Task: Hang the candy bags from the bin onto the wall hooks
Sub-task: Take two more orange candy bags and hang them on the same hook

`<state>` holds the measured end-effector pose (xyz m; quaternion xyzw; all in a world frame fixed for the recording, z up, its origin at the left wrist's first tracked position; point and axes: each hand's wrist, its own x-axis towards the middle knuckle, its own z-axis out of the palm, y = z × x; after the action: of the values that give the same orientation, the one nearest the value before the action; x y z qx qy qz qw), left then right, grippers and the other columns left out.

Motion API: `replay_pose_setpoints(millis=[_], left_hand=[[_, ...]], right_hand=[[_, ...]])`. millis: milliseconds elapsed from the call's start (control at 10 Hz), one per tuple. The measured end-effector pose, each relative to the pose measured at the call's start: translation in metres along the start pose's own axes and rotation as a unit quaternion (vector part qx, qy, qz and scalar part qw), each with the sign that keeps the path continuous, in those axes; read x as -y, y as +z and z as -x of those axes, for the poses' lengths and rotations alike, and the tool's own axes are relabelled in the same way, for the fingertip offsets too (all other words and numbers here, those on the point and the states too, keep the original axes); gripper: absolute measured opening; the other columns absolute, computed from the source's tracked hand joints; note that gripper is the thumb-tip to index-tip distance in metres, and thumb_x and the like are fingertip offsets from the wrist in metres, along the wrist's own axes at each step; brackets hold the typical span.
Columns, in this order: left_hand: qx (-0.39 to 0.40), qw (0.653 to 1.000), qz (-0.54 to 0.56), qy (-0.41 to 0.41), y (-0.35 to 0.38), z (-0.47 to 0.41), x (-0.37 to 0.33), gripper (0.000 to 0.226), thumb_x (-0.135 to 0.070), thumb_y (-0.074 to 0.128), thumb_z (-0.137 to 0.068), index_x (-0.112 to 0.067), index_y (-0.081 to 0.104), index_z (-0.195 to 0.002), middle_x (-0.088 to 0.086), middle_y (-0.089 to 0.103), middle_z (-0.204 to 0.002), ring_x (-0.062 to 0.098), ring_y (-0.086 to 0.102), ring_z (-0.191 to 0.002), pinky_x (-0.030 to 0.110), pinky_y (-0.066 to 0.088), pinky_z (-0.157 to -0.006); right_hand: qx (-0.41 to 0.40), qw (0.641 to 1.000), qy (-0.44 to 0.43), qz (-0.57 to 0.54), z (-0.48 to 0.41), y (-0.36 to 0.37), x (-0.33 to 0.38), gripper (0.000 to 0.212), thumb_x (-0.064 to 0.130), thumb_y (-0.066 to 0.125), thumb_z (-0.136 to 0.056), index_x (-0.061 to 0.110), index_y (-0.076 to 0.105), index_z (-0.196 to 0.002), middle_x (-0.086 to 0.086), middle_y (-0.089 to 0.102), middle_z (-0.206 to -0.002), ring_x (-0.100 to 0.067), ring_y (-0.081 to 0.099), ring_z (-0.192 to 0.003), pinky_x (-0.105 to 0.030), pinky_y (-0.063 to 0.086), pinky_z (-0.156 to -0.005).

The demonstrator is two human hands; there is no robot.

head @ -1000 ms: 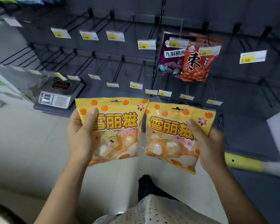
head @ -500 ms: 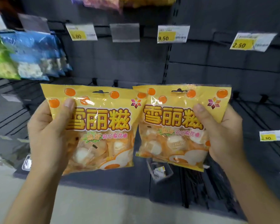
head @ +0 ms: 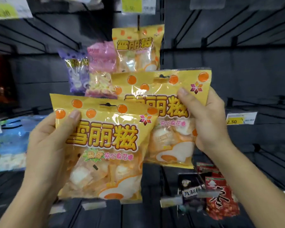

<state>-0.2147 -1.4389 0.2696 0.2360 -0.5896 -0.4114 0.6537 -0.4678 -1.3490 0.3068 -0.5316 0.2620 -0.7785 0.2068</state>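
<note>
My left hand (head: 44, 145) grips a yellow candy bag (head: 105, 153) by its left edge, thumb on its front. My right hand (head: 209, 122) holds a second identical yellow candy bag (head: 155, 96) higher and further right, partly behind the first. Each bag has a hang slot at its top. Above them a third yellow bag of the same kind (head: 136, 48) hangs from a wall hook (head: 138, 22) under a price tag. The bin is not in view.
A pink bag (head: 102, 63) and a purple bag (head: 76, 71) hang left of the hung yellow one. Blue bags (head: 10, 142) hang at the far left. A dark bag (head: 191, 191) and red bags (head: 220, 198) hang lower right. Bare black hooks (head: 237, 38) line the dark wall.
The view has tilted up the wall. Both hands have lifted their bags, the right one higher, toward the hung yellow bag that has come into view.
</note>
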Motion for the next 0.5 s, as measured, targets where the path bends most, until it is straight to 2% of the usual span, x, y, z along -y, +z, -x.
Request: replay_pose_setpoints(millis=[100,200,300,400,500], left_hand=[[0.027,0.999,0.019,0.021,0.023,-0.033,-0.026,0.026,-0.034,0.065,-0.084,-0.011,0.071,-0.097,0.015,0.074,-0.096,0.034,0.071,-0.088,0.054,0.059,-0.074],[0.050,0.997,0.059,0.031,0.040,-0.057,-0.040,0.017,-0.028,0.064,-0.081,-0.013,0.072,-0.085,0.006,0.076,-0.078,0.021,0.072,-0.068,0.033,0.060,-0.058],[0.094,0.993,0.060,0.027,0.061,-0.090,-0.049,0.018,-0.023,0.061,-0.081,-0.009,0.069,-0.088,0.005,0.076,-0.075,0.016,0.071,-0.063,0.022,0.056,-0.054],[0.111,0.993,0.048,0.013,0.071,-0.109,-0.052,0.017,-0.020,0.058,-0.087,-0.006,0.067,-0.092,0.007,0.075,-0.076,0.018,0.070,-0.063,0.023,0.057,-0.054],[0.130,0.991,0.032,0.005,0.079,-0.127,-0.049,0.018,-0.015,0.053,-0.093,-0.009,0.067,-0.082,0.004,0.074,-0.070,0.015,0.069,-0.058,0.019,0.055,-0.050]], right_hand=[[0.015,1.000,0.000,-0.015,-0.050,0.013,-0.003,0.009,0.014,0.062,-0.090,0.021,0.067,-0.091,0.004,0.077,-0.084,-0.015,0.074,-0.080,-0.028,0.058,-0.064],[0.009,1.000,0.016,-0.003,-0.081,0.020,-0.006,0.006,0.015,0.064,-0.090,0.020,0.067,-0.090,0.002,0.077,-0.084,-0.017,0.074,-0.080,-0.031,0.059,-0.064],[0.012,1.000,0.024,-0.002,-0.120,0.026,-0.013,0.006,0.014,0.064,-0.089,0.019,0.068,-0.090,0.000,0.076,-0.086,-0.018,0.073,-0.081,-0.032,0.060,-0.065],[0.012,0.999,0.049,-0.003,-0.140,0.029,-0.018,0.007,0.014,0.064,-0.089,0.015,0.068,-0.095,-0.008,0.075,-0.095,-0.023,0.072,-0.085,-0.037,0.061,-0.070],[-0.001,0.996,0.091,-0.022,-0.166,0.031,-0.020,0.018,0.013,0.063,-0.090,0.005,0.064,-0.106,-0.023,0.070,-0.112,-0.032,0.069,-0.093,-0.045,0.058,-0.079]])
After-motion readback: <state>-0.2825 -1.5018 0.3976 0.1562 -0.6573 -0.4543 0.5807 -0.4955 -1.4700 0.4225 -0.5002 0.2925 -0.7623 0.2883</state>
